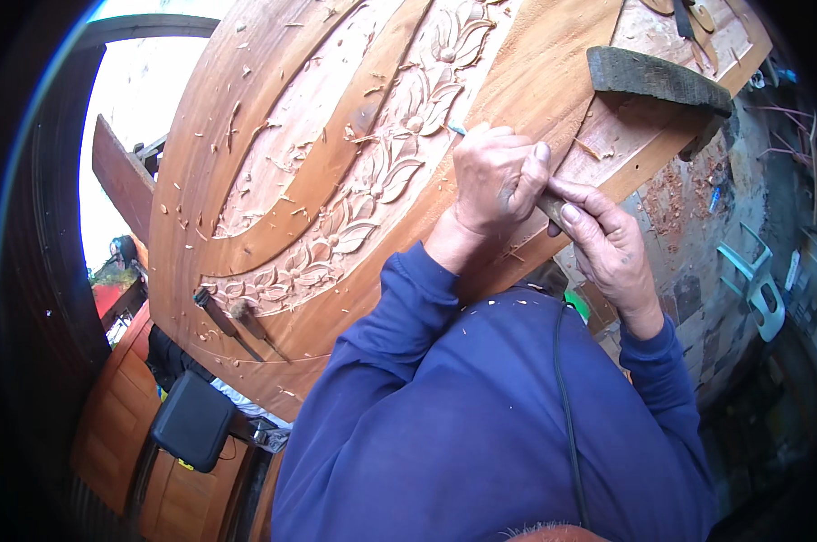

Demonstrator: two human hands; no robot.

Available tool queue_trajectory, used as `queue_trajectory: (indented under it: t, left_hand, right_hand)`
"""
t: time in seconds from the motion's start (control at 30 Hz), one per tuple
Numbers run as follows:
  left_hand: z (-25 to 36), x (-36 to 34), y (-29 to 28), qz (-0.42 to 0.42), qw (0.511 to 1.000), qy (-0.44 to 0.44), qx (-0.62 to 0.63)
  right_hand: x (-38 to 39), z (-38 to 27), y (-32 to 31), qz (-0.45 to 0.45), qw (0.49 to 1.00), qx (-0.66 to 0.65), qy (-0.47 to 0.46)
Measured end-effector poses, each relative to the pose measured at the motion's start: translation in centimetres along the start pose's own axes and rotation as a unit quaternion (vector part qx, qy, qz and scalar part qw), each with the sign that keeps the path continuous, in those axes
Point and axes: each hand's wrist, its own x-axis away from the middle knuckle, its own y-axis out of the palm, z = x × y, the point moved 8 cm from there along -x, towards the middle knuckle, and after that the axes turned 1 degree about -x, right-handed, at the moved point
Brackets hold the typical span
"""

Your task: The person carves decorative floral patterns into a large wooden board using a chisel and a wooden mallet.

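Wrapping the left hand (500,179) tight round a chisel (550,210) over the carved panel (340,163), pinching its handle in the right hand's (614,248) grip. Seeing shavings (286,163) lying in the panel's hollow (329,83), and a black case (191,422) hiding any contents.

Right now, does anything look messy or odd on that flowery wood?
Yes: wood shavings lie scattered across the carved panel, cluttering it. The rough grey block at upper right looks worn beside its brown wood.

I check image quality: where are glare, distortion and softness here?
Head view: glare whitens the opening at upper left; head view: fisheye distortion bows the dark post beside it; head view: the pale green chair looks softer than the carved panel.
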Motion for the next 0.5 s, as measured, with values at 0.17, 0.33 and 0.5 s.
queue_trajectory:
  t: [0.17,0.33,0.5]
  left_hand:
    - [-0.4,0.2,0.0,0.001,1.0,-0.006,0.001]
    - [-0.2,0.1,0.2,-0.004,1.0,0.006,-0.013]
    - [0.6,0.6,-1.5,0.08,0.996,0.05,0.004]
  right_hand:
    - [0.0,-0.5,0.2,0.001,0.999,0.028,0.046]
    - [-0.1,-0.5,0.4,0.014,1.0,0.024,0.005]
    - [0.1,-2.8,1.7,-0.022,0.984,0.153,-0.087]
